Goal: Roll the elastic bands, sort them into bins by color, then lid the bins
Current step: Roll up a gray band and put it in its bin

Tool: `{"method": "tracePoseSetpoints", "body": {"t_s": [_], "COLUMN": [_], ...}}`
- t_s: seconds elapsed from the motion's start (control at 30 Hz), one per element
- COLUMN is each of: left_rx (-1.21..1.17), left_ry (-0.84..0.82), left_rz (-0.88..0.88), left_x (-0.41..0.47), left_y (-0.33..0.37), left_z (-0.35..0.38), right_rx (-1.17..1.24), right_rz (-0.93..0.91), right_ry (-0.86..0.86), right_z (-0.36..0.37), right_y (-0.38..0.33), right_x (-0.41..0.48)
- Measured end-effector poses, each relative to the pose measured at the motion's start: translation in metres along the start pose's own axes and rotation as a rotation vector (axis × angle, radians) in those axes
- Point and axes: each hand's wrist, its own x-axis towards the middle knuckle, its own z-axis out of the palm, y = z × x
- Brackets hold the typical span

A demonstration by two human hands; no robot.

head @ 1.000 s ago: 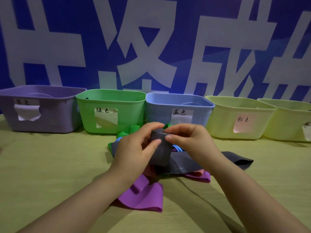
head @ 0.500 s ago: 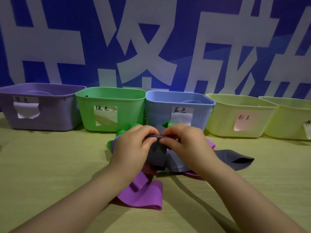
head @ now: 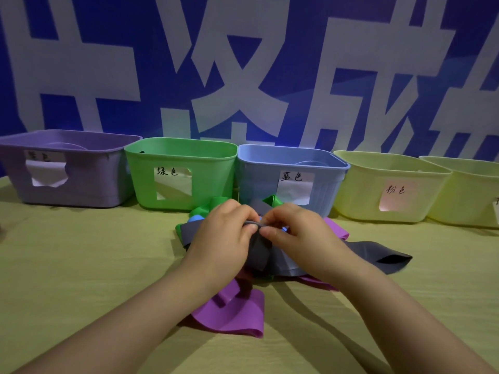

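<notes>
A pile of flat elastic bands lies on the table in front of the bins. My left hand (head: pixel 225 236) and my right hand (head: pixel 294 233) both pinch the top end of a grey band (head: pixel 260 252), fingertips meeting over it. The grey band's tail (head: pixel 388 256) trails to the right on the table. A purple band (head: pixel 235 314) lies nearest me, a pink band (head: pixel 337 229) pokes out behind my right hand, and green bands (head: pixel 209 206) sit behind my left hand. A bit of blue band (head: pixel 195 218) shows too.
Five open bins stand in a row at the back: purple (head: pixel 81 184), green (head: pixel 208 179), blue (head: pixel 328 190), and two pale yellow (head: pixel 359 190) (head: pixel 469 201), each with a paper label. A blue and white banner wall rises behind. The table (head: pixel 81 265) has a yellow-green cloth.
Both hands have dropped lower and closer to the pile, folding the grey band's upper end over; the upright grey section seen earlier is now shorter and bunched between the fingertips.
</notes>
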Motion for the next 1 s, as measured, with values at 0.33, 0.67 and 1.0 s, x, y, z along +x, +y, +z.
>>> {"method": "tracePoseSetpoints", "body": {"t_s": [0.33, 0.67, 1.0], "left_rx": [-0.177, -0.449, -0.168], "left_ry": [0.007, -0.07, -0.022], "left_rz": [-0.04, -0.019, 0.084], "left_x": [-0.001, -0.002, 0.001], "left_y": [0.001, 0.0, -0.001], "left_z": [0.002, 0.007, -0.001], "right_rx": [0.351, 0.81, 0.798], "right_rz": [0.202, 0.413, 0.424], "right_ry": [-0.001, -0.251, -0.31], "right_z": [-0.007, -0.019, -0.02], "right_y": [0.0, -0.001, -0.004], "right_x": [0.003, -0.002, -0.005]}}
